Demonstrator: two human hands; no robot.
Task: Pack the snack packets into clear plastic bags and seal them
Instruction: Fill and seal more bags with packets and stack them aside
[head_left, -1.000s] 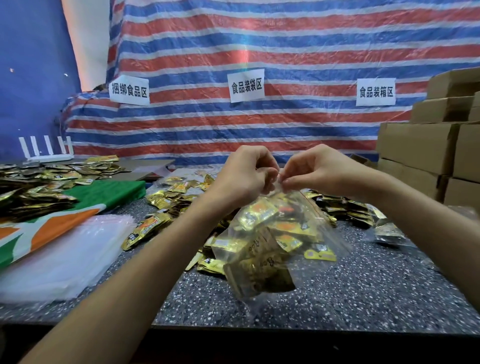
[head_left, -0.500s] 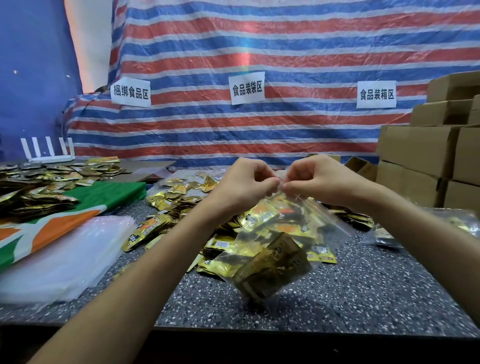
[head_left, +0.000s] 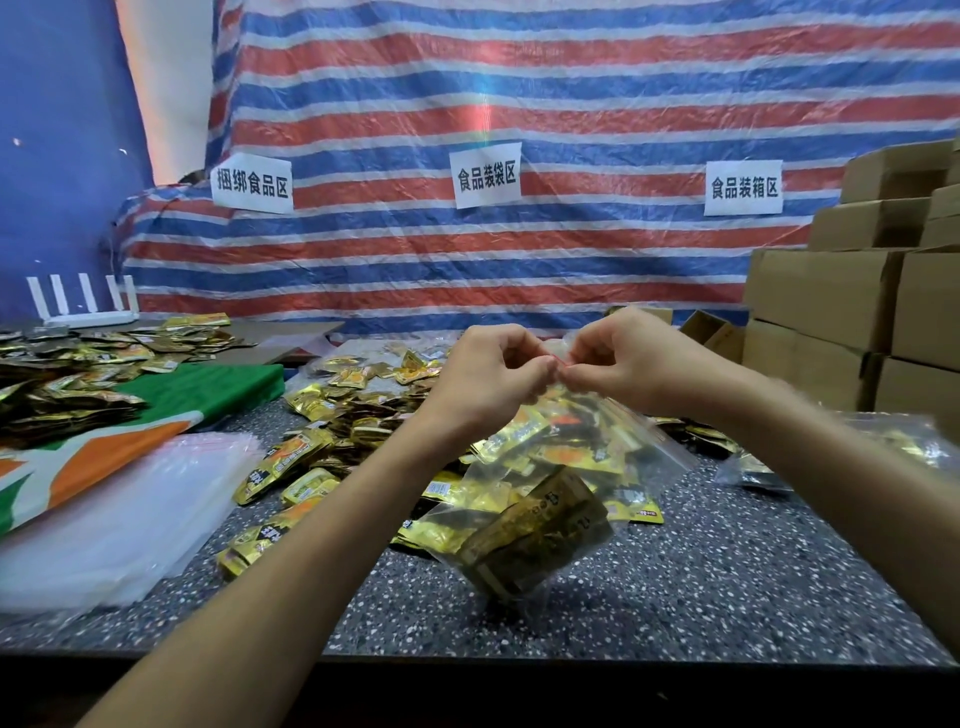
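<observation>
A clear plastic bag (head_left: 545, 499) filled with several gold snack packets hangs over the speckled table (head_left: 727, 571), its lower corner close to the surface. My left hand (head_left: 488, 384) and my right hand (head_left: 623, 364) meet above it, fingertips touching, and both pinch the bag's top edge with its red seal line. Behind the bag, a heap of loose gold snack packets (head_left: 353, 410) is spread across the middle of the table.
A stack of empty clear bags (head_left: 119, 509) lies at the front left beside a green, white and orange cloth (head_left: 197, 395) with more packets piled on it. Cardboard boxes (head_left: 841, 312) stand stacked at the right. Another filled bag (head_left: 914, 441) lies behind my right forearm.
Both hands have sunk a little lower with the bag. The bag has swung, its bottom tilting toward me and nearer the table, and the packets inside have shifted.
</observation>
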